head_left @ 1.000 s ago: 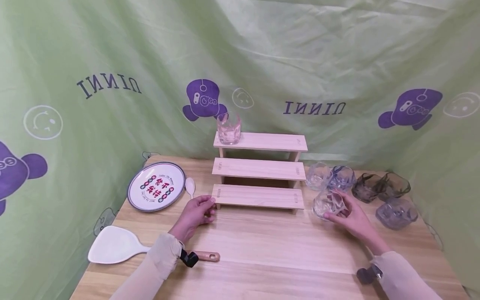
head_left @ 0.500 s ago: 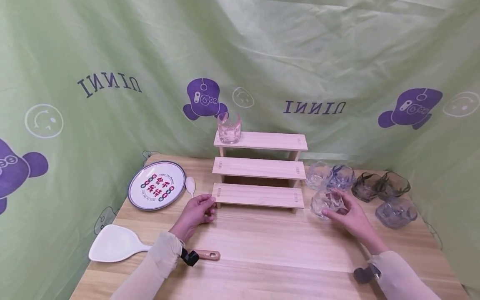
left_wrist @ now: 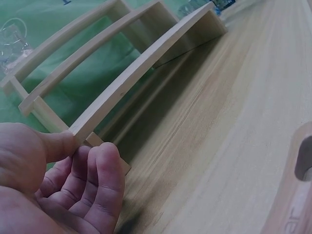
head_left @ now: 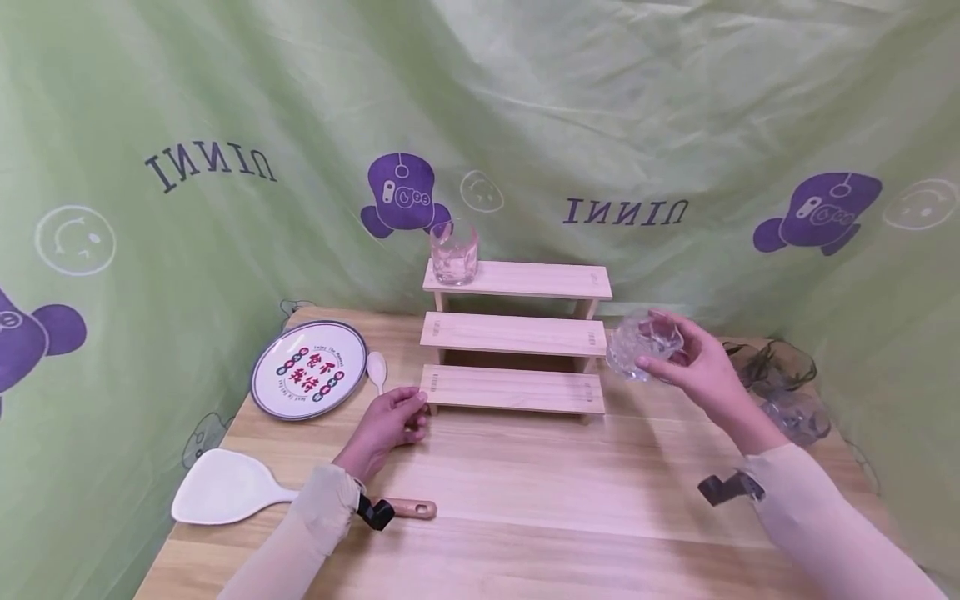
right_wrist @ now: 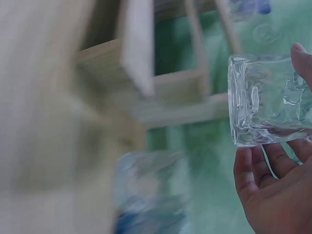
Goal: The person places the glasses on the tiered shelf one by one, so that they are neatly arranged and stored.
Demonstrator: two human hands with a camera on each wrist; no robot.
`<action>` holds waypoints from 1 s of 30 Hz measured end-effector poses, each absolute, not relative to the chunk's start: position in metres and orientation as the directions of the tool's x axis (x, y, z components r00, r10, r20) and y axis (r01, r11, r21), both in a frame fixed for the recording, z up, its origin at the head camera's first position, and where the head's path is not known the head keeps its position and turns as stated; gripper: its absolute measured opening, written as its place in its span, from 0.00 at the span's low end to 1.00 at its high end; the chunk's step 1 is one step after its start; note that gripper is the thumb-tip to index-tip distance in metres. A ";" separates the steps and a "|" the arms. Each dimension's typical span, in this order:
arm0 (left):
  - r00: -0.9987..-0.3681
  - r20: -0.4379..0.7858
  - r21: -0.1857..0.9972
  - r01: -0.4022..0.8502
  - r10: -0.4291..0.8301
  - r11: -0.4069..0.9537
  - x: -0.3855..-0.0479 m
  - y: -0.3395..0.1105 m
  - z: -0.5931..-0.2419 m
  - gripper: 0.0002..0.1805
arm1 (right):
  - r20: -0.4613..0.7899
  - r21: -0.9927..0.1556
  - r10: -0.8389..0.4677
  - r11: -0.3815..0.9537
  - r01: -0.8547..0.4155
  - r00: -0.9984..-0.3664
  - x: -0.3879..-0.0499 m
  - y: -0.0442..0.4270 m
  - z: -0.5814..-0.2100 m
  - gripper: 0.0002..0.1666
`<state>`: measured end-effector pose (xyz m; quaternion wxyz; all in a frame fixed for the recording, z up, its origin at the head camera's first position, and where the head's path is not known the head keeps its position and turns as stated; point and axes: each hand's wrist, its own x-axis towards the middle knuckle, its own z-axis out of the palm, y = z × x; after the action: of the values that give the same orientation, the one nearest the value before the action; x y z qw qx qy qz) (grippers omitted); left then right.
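Observation:
A clear glass tumbler [head_left: 637,346] is held in my right hand [head_left: 708,375], thumb on one side and fingers on the other. In the right wrist view the tumbler [right_wrist: 265,100] is off the table, near the right end of the three-tier wooden shelf [head_left: 517,390]. My left hand [head_left: 384,427] pinches the left end of the shelf's lowest board [left_wrist: 141,63], thumb above and fingers curled beneath. A pinkish clear glass [head_left: 455,260] stands at the left end of the top tier.
At the right, dark glasses [head_left: 791,367] and a greyish glass [head_left: 798,417] are partly hidden by my right arm. A plate [head_left: 309,371], a small white spoon [head_left: 377,369] and a white spatula [head_left: 225,487] lie left. A green curtain [head_left: 510,100] hangs behind.
My right hand has raised the clear tumbler from beside the other glasses, up and slightly left toward the shelf. The left hand keeps its grip on the shelf.

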<state>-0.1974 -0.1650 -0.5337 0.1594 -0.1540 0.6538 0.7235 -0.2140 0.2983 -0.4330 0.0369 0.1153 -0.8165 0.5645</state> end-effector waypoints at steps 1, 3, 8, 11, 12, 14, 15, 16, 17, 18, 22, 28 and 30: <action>-0.905 -0.424 0.900 -0.426 0.034 -0.093 -0.197 -0.165 -0.534 0.21 | 0.191 -0.913 -0.155 0.334 -0.233 -0.969 -0.218 0.294 -0.426 0.45; -0.908 -0.416 0.903 -0.418 0.040 -0.098 -0.197 -0.165 -0.535 0.21 | 0.183 -0.910 -0.167 0.344 -0.231 -0.969 -0.225 0.285 -0.410 0.45; -0.910 -0.414 0.904 -0.415 0.032 -0.106 -0.196 -0.165 -0.534 0.18 | 0.148 -0.878 -0.214 0.420 -0.228 -0.966 -0.246 0.258 -0.380 0.46; -0.909 -0.416 0.903 -0.416 0.024 -0.104 -0.196 -0.166 -0.533 0.18 | 0.136 -0.871 -0.235 0.434 -0.229 -0.962 -0.261 0.240 -0.372 0.47; -0.910 -0.415 0.904 -0.415 0.022 -0.104 -0.196 -0.166 -0.533 0.18 | 0.139 -0.874 -0.241 0.426 -0.233 -0.961 -0.267 0.234 -0.371 0.48; -0.913 -0.408 0.907 -0.408 0.023 -0.106 -0.196 -0.167 -0.534 0.19 | 0.150 -0.884 -0.251 0.399 -0.244 -0.956 -0.280 0.221 -0.371 0.50; -0.913 -0.406 0.907 -0.406 0.026 -0.106 -0.196 -0.167 -0.534 0.20 | 0.153 -0.889 -0.252 0.387 -0.245 -0.955 -0.286 0.216 -0.371 0.51; -0.913 -0.406 0.907 -0.407 0.029 -0.106 -0.196 -0.167 -0.534 0.20 | 0.158 -0.892 -0.253 0.379 -0.248 -0.954 -0.292 0.210 -0.372 0.52; -0.913 -0.407 0.907 -0.408 0.030 -0.107 -0.196 -0.167 -0.534 0.21 | 0.159 -0.894 -0.250 0.374 -0.247 -0.955 -0.298 0.204 -0.372 0.53; -0.913 -0.407 0.907 -0.407 0.031 -0.108 -0.196 -0.167 -0.534 0.21 | 0.160 -0.893 -0.245 0.376 -0.246 -0.956 -0.303 0.199 -0.372 0.54; -0.910 -0.413 0.904 -0.415 0.033 -0.109 -0.197 -0.166 -0.534 0.21 | 0.171 -0.894 -0.220 0.374 -0.245 -0.960 -0.318 0.177 -0.367 0.55; -0.906 -0.421 0.900 -0.422 0.030 -0.107 -0.195 -0.167 -0.534 0.18 | 0.178 -0.907 -0.211 0.343 -0.243 -0.961 -0.336 0.154 -0.369 0.56; -0.910 -0.414 0.904 -0.415 0.034 -0.102 -0.195 -0.167 -0.534 0.18 | 0.177 -0.906 -0.206 0.349 -0.241 -0.962 -0.339 0.149 -0.369 0.56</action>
<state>-0.1949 -0.1666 -0.5340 0.1542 -0.1463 0.6519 0.7279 -0.3395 0.1491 -0.3685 0.0158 0.1362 -0.8211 0.5541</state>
